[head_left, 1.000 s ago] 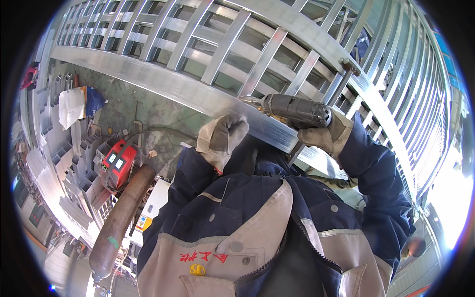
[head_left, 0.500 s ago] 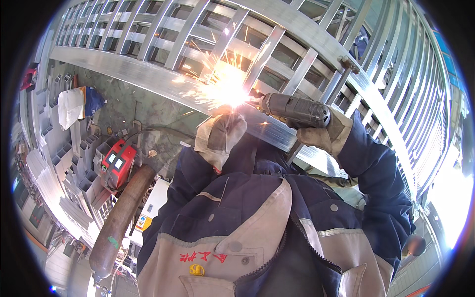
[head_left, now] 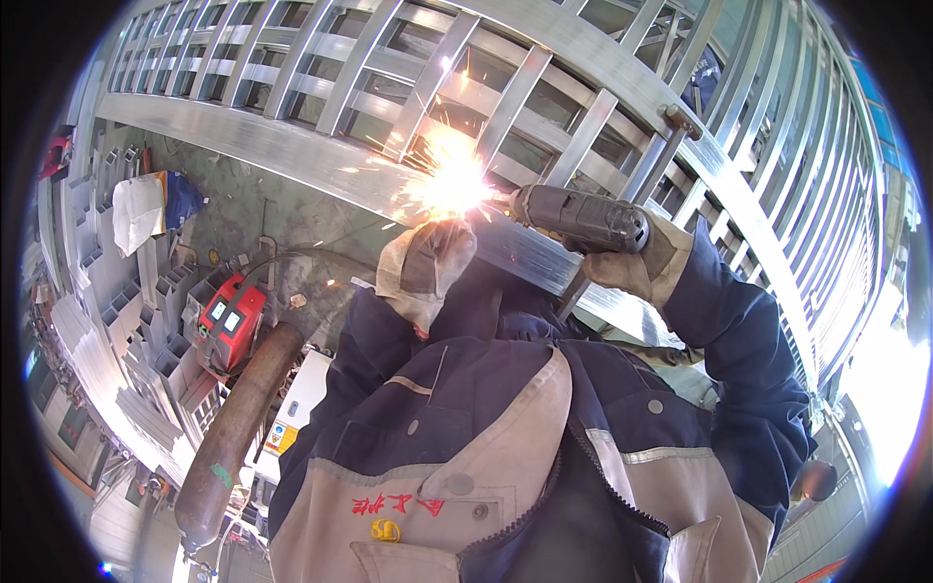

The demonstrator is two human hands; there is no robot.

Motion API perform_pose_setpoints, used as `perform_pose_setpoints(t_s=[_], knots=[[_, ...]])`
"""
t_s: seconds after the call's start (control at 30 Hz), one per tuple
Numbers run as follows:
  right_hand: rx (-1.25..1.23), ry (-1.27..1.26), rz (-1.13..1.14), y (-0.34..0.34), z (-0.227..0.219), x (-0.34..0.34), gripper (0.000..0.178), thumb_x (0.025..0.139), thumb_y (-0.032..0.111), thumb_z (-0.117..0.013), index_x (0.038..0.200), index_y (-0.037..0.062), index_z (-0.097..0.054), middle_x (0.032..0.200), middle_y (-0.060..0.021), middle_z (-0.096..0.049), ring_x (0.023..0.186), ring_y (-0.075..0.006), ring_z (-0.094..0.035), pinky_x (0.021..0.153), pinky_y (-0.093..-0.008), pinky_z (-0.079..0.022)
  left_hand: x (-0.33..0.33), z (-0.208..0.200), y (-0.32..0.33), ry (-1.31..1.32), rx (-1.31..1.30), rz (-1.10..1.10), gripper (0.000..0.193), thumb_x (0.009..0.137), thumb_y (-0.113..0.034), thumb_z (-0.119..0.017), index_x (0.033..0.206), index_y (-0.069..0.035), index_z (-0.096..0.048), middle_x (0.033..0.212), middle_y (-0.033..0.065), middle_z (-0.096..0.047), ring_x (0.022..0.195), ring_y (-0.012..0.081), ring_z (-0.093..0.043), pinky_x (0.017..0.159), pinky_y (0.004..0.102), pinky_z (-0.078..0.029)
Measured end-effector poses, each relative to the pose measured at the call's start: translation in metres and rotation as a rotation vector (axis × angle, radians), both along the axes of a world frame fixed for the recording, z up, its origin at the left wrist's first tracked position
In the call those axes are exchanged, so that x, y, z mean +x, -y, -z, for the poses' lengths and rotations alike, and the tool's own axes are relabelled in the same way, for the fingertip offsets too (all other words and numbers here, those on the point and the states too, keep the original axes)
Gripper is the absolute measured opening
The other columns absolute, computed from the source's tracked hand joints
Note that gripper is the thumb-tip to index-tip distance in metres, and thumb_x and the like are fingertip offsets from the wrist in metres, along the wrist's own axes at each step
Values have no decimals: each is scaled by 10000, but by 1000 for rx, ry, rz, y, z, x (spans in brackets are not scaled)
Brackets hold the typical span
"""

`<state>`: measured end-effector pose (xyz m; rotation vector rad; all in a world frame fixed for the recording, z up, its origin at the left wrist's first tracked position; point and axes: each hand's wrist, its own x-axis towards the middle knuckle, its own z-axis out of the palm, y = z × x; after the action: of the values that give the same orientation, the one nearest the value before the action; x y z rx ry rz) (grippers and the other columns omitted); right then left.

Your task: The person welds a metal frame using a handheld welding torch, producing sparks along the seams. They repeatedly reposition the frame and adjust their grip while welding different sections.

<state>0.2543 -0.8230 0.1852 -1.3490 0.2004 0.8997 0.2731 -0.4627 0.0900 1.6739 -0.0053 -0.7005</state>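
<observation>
My right hand [head_left: 637, 267], in a pale work glove, is wrapped round the rear of a dark, thick-barrelled welding gun [head_left: 588, 216]. The gun points left, and its narrow tip ends in a white glare with orange sparks [head_left: 445, 180] on the metal frame [head_left: 530, 255]. Just below the glare, my gloved left hand [head_left: 425, 272] is curled against the frame's near beam. What its fingers hold, if anything, is hidden. The glare also hides the spot being worked.
The frame's bars spread across the far side, with a hammer-like tool [head_left: 680, 124] lying on them. At left are a red machine with displays [head_left: 231, 319], a brown gas cylinder [head_left: 238, 437], stacked metal profiles [head_left: 117, 369] and a white cloth [head_left: 138, 214].
The spray of sparks has become smaller. My left hand has shifted slightly left, while the welding gun and right hand stay nearly in place.
</observation>
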Motion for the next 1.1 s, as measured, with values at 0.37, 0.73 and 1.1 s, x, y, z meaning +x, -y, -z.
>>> perform_pose_setpoints(t_s=[0.37,0.73,1.1], knots=[[300,-279,253,17,21,-18,552,1114,33,-745,1652,44,-625,1546,-133,-726,1420,-190,-695,1178,-382,-621,-5,14,-10,-341,-240,-134,294,1158,20,-700,1451,39,-718,1348,124,-776,1212,186,-766,1069,306,-648],[158,18,139,18,-2,-23,581,1108,15,-768,1660,41,-590,1486,-118,-743,1375,-169,-697,1137,-369,-636,-18,8,-29,-254,-66,-219,206,1172,-153,-748,1303,-2,-796,1098,10,-794,983,88,-728,872,259,-592],[-178,11,0,58,-28,-70,572,1049,67,-873,1564,32,-628,1279,-39,-754,1133,-131,-713,1037,-351,-653,-46,43,-56,-440,-241,-430,206,1149,-216,-814,1290,-66,-810,926,-19,-725,755,76,-635,645,265,-499]])
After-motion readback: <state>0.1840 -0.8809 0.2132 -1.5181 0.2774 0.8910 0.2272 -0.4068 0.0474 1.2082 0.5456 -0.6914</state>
